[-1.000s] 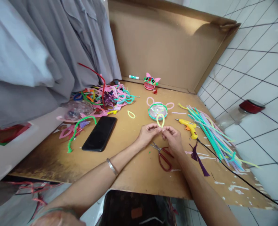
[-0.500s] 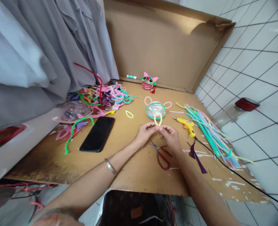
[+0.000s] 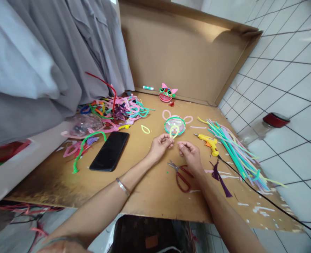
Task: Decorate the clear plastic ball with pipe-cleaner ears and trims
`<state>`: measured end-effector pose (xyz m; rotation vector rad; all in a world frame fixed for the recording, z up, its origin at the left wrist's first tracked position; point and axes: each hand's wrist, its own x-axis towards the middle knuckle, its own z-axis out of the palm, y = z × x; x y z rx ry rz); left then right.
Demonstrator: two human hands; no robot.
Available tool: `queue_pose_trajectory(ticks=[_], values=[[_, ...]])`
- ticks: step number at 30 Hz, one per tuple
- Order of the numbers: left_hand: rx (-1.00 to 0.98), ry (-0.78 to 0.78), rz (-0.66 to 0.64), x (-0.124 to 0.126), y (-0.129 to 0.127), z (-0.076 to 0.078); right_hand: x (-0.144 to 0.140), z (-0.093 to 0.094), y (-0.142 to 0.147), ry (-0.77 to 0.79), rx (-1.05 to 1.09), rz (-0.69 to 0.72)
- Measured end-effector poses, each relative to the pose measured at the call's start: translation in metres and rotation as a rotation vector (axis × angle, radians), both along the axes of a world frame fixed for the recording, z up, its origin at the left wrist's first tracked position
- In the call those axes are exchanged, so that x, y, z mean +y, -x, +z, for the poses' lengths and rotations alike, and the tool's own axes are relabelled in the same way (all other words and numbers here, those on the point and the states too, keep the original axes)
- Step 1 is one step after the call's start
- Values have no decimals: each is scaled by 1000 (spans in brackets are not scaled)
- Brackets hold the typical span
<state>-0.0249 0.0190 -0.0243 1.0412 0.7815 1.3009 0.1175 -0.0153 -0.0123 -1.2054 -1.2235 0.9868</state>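
The left hand [image 3: 159,144] pinches a yellow pipe-cleaner loop [image 3: 173,131] by its base, fingers closed on it, raising it clear of the worktop [image 3: 150,189] just before the round clear dome [image 3: 174,125]; the right hand [image 3: 188,154] hovers beside, fingers loosely curled, empty, over the scissors [image 3: 180,174].

Yellow loop [image 3: 174,131] is showing pale yellow; round piece [image 3: 174,125] is showing clear with a green rim and pink ears; glue gun [image 3: 209,142] yellow; scissors [image 3: 182,174] red-handled; phone [image 3: 109,150] black.
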Motion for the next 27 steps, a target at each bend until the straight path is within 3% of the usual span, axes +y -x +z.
queue_pose_trajectory(ticks=[8, 15, 20, 27], values=[[50, -29, 91, 18, 13, -8, 4, -7, -3, -47, -51, -73], [103, -32, 148, 41, 30, -10, 21, -13, -14, -120, -19, -221], [98, -55, 80, 65, 40, -5, 40, -4, -14, -174, 60, -310], [81, -86, -11, 81, 48, -9, 77, 0, 6, -214, 244, -612]])
